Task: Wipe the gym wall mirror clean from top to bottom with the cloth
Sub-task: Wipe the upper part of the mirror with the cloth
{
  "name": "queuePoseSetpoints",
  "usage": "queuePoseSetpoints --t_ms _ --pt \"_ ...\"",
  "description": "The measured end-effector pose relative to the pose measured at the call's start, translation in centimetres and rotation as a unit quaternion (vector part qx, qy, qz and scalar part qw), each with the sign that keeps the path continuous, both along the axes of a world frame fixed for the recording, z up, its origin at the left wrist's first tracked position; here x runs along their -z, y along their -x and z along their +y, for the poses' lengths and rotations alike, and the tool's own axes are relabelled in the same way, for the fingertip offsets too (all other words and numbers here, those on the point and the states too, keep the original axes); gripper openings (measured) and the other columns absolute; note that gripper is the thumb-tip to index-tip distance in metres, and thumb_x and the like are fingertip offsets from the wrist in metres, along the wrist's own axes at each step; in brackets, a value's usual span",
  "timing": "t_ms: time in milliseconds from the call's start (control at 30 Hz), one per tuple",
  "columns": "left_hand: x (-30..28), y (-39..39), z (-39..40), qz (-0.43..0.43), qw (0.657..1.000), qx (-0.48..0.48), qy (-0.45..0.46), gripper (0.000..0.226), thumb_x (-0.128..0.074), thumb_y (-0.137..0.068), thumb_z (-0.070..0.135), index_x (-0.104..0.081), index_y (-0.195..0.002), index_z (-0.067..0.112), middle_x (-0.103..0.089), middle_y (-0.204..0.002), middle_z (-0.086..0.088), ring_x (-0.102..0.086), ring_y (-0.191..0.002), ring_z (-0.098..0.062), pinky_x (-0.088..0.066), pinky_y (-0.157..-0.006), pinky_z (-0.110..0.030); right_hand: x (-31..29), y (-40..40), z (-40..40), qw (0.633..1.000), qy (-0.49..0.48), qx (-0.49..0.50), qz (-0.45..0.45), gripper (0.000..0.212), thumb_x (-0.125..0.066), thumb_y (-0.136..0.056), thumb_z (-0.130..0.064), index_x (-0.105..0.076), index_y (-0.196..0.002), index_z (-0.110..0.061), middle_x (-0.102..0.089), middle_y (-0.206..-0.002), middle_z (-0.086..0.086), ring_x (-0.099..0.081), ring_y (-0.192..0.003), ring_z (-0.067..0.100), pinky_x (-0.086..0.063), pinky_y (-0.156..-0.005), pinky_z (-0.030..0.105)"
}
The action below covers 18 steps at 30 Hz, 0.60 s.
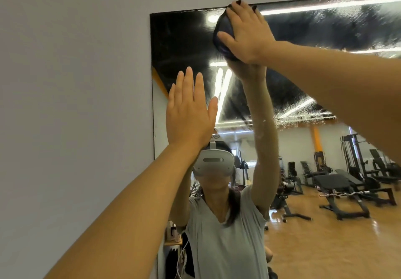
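While pressing dark cloth [223, 33] w/ right hand [247, 33] at mirror [325, 61] top edge, left hand [189, 113] flat, fingers [188, 83] released.

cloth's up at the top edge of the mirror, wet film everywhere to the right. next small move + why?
Probably sweep the right hand rightward along the top edge, pressing the cloth flat. It sits near the mirror's top-left part, and the streaky wet film runs right from there. The left hand is open and flat near the left edge, apparently bracing.
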<state>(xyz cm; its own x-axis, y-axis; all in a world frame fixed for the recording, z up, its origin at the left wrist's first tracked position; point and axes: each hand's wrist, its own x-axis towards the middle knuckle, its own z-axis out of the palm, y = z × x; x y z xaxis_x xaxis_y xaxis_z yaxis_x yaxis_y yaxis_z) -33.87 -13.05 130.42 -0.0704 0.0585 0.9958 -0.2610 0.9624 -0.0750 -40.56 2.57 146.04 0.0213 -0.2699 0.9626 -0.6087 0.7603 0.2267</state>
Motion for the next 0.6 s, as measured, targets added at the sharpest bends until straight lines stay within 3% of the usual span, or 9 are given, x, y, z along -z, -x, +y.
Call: queuePoseSetpoints --t_ms 333,600 --pt "0.1 0.1 0.0 0.021 1.000 0.015 0.011 0.066 -0.020 -0.102 0.048 -0.026 -0.156 0.010 -0.019 -0.165 -0.011 -0.012 -0.153 -0.028 -0.010 -0.123 -0.040 10.8 1.7 2.9 0.997 -0.060 -0.024 0.047 0.081 -0.020 -0.096 -0.059 -0.028 -0.156 -0.005 -0.024 -0.164 0.013 -0.014 -0.153 0.028 -0.005 -0.124 0.042" --pt "0.1 0.1 -0.1 0.020 1.000 0.014 0.014 0.067 -0.020 -0.102 0.049 -0.025 -0.157 0.011 -0.017 -0.165 -0.011 -0.010 -0.154 -0.028 -0.008 -0.122 -0.039 7.6 1.6 2.7 0.999 -0.027 -0.018 0.029 0.080 -0.018 -0.097 -0.059 -0.024 -0.157 -0.008 -0.020 -0.166 0.010 -0.010 -0.154 0.026 -0.003 -0.124 0.041"
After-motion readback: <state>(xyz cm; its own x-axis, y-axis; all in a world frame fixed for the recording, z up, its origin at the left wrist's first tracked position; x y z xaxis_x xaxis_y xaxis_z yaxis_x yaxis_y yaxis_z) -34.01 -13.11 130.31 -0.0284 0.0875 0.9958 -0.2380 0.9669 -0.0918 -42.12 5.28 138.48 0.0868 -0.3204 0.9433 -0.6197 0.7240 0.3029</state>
